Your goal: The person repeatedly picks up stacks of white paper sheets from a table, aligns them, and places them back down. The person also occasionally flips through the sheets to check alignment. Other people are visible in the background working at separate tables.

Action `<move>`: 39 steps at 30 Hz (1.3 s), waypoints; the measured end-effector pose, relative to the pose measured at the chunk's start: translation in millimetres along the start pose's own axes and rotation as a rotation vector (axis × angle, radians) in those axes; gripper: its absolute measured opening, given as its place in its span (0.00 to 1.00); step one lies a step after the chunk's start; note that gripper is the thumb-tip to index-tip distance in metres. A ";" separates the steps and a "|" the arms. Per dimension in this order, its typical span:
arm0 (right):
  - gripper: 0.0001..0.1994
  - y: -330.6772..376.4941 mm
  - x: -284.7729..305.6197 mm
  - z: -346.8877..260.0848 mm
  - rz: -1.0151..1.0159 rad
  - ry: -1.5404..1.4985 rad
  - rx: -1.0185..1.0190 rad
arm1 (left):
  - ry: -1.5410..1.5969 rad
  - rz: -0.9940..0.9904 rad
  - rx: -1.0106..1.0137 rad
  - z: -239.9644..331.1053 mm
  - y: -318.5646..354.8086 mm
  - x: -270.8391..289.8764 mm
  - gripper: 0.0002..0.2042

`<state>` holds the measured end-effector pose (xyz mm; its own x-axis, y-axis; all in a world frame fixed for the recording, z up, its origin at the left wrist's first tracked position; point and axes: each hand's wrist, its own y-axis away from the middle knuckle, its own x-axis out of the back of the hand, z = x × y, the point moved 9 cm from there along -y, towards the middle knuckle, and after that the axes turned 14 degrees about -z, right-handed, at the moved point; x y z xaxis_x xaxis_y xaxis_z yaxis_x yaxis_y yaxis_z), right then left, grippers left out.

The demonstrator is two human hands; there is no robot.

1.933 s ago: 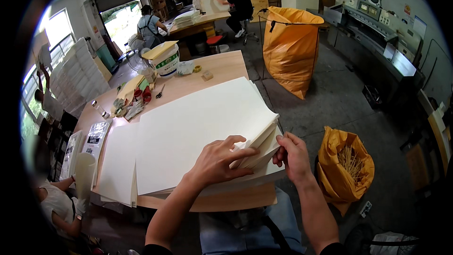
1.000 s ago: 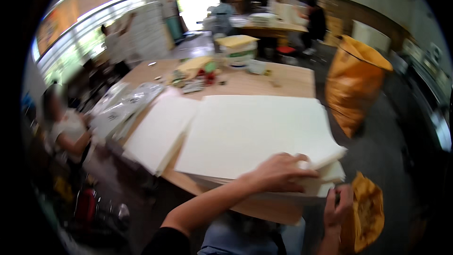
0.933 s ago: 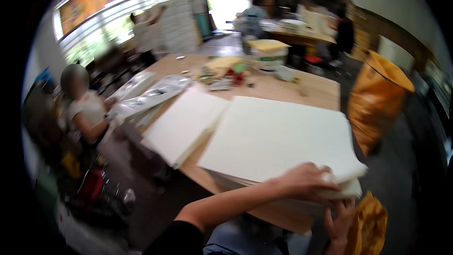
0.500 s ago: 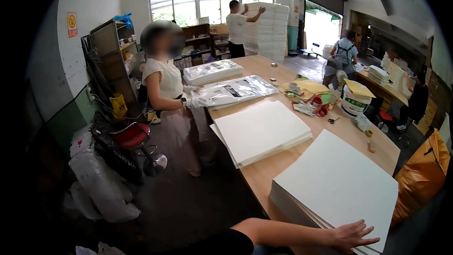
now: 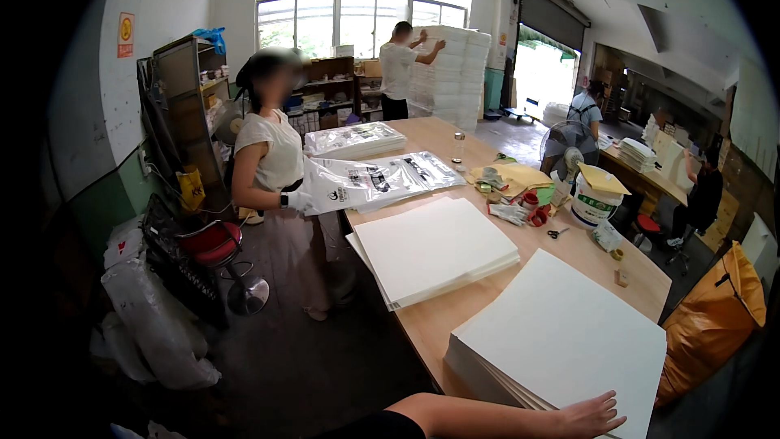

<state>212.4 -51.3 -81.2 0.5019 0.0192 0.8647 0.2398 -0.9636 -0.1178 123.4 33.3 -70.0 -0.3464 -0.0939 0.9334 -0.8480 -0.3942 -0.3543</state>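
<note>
My left hand [image 5: 591,416] is open, with fingers stretched out over the near part of a tall stack of large white sheets [image 5: 569,329]. It seems to rest on the top sheet, though exact contact is hard to tell. The bare left forearm reaches in from the lower edge out of a black sleeve. Lower sheets fan out slightly along the stack's left side. My right hand is out of the picture. Beyond the stack, a lower pile of white sheets [image 5: 439,244] lies slightly askew on the wooden table [image 5: 431,333].
A co-worker in white gloves lifts a printed plastic bag [image 5: 349,187] across the table. Scissors [image 5: 557,233], tape rolls [image 5: 536,215] and a white bucket [image 5: 595,199] stand along the far side. An orange sack [image 5: 711,325] is at right, a red stool [image 5: 211,245] at left.
My view has shifted, so the table appears lower and further left. The co-worker has raised the near end of the plastic bag. My left hand stays over the stack, its fingers less spread.
</note>
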 end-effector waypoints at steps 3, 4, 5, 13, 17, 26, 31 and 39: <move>0.24 -0.7 6.7 -9.8 -0.013 -0.033 -0.065 | 0.029 -0.123 0.012 -0.6 -4.0 -12.5 0.42; 0.23 -0.8 10.7 -16.1 0.014 0.026 -0.015 | 0.025 -0.189 0.001 -2.2 -7.0 -13.7 0.44; 0.23 -5.2 9.3 -20.7 0.039 0.089 0.032 | 0.020 -0.253 -0.011 -3.3 -8.0 -14.5 0.46; 0.14 50.8 22.0 63.8 0.580 -0.238 -0.217 | 0.080 -0.271 -0.033 2.1 7.3 29.1 0.39; 0.11 47.7 14.1 93.9 0.293 -0.317 -0.496 | 0.155 -0.334 0.000 -2.8 6.9 21.2 0.37; 0.18 17.9 47.5 68.3 -0.093 0.055 -0.498 | 0.108 -0.344 -0.158 3.4 -5.2 47.4 0.34; 0.15 0.0 57.5 40.2 0.263 -0.259 -0.349 | 0.181 -0.271 -0.181 -1.8 0.0 52.2 0.25; 0.12 3.5 18.8 89.3 0.346 -0.911 -0.297 | 0.281 -0.281 -0.131 -2.8 -3.2 62.3 0.18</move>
<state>296.9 -30.5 -108.9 0.9762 -0.1969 0.0911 -0.1922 -0.9796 -0.0579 103.4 31.3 -10.9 -0.1754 0.2613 0.9492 -0.9626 -0.2478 -0.1097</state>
